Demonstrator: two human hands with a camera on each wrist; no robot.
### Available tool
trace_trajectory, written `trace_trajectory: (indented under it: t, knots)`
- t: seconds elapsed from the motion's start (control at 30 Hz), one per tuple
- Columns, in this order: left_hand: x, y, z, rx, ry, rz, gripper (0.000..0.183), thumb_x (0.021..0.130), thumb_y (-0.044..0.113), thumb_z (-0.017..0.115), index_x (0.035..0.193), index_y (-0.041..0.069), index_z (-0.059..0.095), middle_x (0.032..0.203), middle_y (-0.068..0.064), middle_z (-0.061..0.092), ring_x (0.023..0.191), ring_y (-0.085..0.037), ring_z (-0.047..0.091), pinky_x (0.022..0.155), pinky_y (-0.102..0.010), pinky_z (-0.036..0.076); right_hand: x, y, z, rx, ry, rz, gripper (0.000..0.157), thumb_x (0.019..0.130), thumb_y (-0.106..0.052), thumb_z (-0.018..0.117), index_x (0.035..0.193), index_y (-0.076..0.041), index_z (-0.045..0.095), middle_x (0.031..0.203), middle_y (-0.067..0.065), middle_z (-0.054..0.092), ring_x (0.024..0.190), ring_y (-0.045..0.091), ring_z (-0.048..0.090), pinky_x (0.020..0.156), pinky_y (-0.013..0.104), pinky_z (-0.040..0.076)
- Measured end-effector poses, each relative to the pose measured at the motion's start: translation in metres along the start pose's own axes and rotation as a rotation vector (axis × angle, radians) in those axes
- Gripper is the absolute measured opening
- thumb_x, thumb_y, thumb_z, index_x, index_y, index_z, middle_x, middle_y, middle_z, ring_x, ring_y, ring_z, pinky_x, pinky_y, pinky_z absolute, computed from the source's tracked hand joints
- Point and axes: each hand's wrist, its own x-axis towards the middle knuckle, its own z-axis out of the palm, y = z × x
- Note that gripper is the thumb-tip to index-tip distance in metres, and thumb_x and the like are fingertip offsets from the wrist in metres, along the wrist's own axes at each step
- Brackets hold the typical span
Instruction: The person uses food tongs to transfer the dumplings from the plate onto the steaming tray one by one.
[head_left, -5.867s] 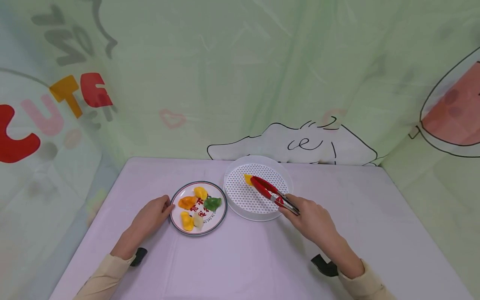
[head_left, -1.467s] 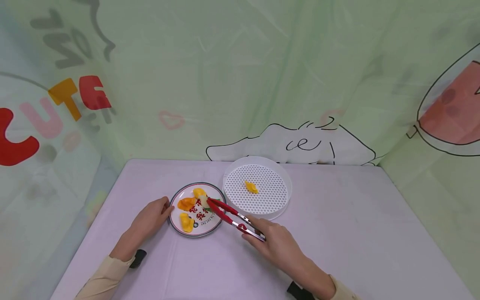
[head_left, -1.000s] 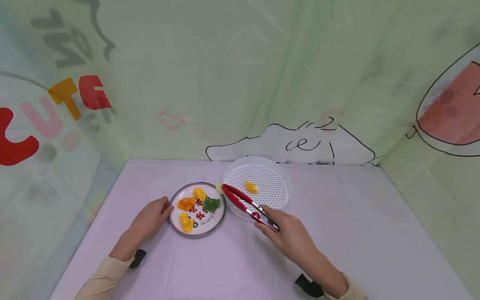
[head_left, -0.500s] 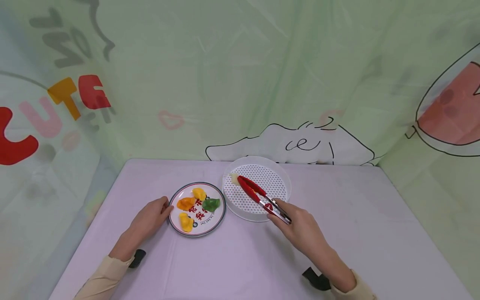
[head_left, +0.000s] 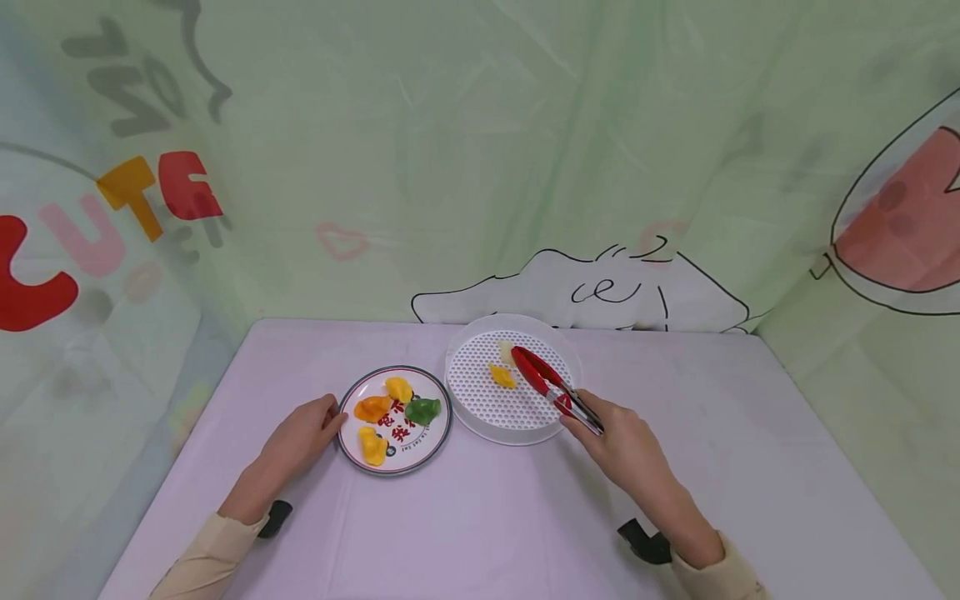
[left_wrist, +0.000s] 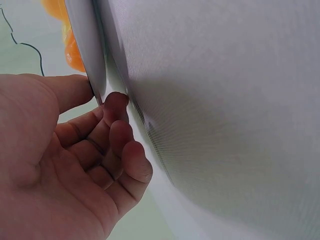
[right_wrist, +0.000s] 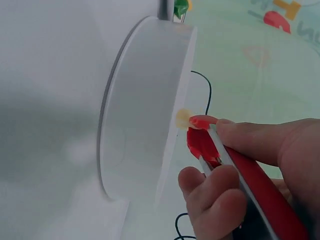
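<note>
My right hand (head_left: 626, 442) grips red-tipped metal tongs (head_left: 555, 390), whose tips hold a pale dumpling (head_left: 507, 352) over the white perforated steamer tray (head_left: 480, 408). A yellow dumpling (head_left: 502, 377) lies in that tray, just left of the tongs. In the right wrist view the pale dumpling (right_wrist: 183, 119) shows at the tray's rim line. My left hand (head_left: 300, 437) pinches the left rim of a round plate (head_left: 420, 450) between thumb and fingers. On the plate sit a green dumpling (head_left: 423, 410), an orange dumpling (head_left: 372, 408) and two yellow dumplings (head_left: 373, 446).
The plate and the tray stand side by side, nearly touching, on a table with a pale lilac cloth (head_left: 465, 525). A printed green curtain (head_left: 480, 167) hangs right behind the table's back edge and along both sides.
The yellow dumpling was released in the tray. The tongs then picked the pale dumpling off the plate and carried it right, over the tray. My left hand stayed at the plate's rim.
</note>
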Motion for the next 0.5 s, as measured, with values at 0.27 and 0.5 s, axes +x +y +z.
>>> trace_trajectory:
  t: [0.27, 0.5]
  knots:
    - [-0.0008, 0.0002, 0.0001, -0.007, 0.001, 0.004, 0.019, 0.1, 0.022, 0.063, 0.1, 0.003, 0.057, 0.073, -0.004, 0.052, 0.069, -0.017, 0.049, 0.062, -0.028, 0.043, 0.005, 0.0046, 0.0012, -0.017, -0.062, 0.04, 0.054, 0.093, -0.031, 0.072, 0.134, 0.001, 0.059, 0.107, 0.017, 0.072, 0.075, 0.02, 0.057, 0.06, 0.031, 0.047]
    - [-0.0005, 0.0002, 0.0001, -0.01, -0.004, -0.006, 0.02, 0.1, 0.022, 0.063, 0.101, 0.003, 0.057, 0.074, -0.004, 0.052, 0.069, -0.017, 0.049, 0.063, -0.028, 0.043, 0.0086, 0.0048, 0.0002, -0.041, -0.093, 0.04, 0.051, 0.093, -0.028, 0.072, 0.132, 0.001, 0.06, 0.093, 0.011, 0.07, 0.066, 0.017, 0.052, 0.053, 0.028, 0.039]
